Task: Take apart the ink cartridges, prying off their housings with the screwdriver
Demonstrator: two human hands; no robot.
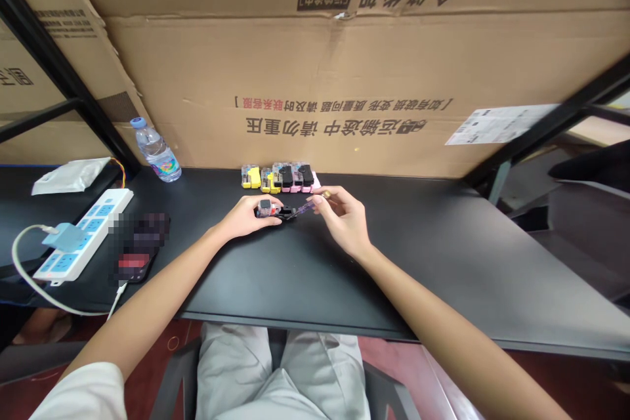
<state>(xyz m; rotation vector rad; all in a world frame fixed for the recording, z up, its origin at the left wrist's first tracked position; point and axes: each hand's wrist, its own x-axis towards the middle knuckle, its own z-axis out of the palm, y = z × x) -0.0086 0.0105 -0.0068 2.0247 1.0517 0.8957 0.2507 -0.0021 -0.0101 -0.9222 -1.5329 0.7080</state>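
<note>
My left hand (250, 215) is closed around a small black device (285, 212) with a dark square window and a spot of red, held just above the black table. Between the thumb and fingers of my right hand (344, 215) is a thin purple see-through piece (305, 207) with a gold-coloured end. Its other end meets the black device; whether it is fixed to it I cannot tell. Just behind both hands stands a row of several small clear-topped devices in yellow (251, 177), black and pink (300, 177).
A water bottle (156, 151) leans at the back left against a large cardboard sheet (275, 65). On the left lie a white power strip (83, 233) with a plugged-in charger, a phone (142, 246) on a cable, and a white packet (71, 176). Black metal posts (73, 72) flank the table.
</note>
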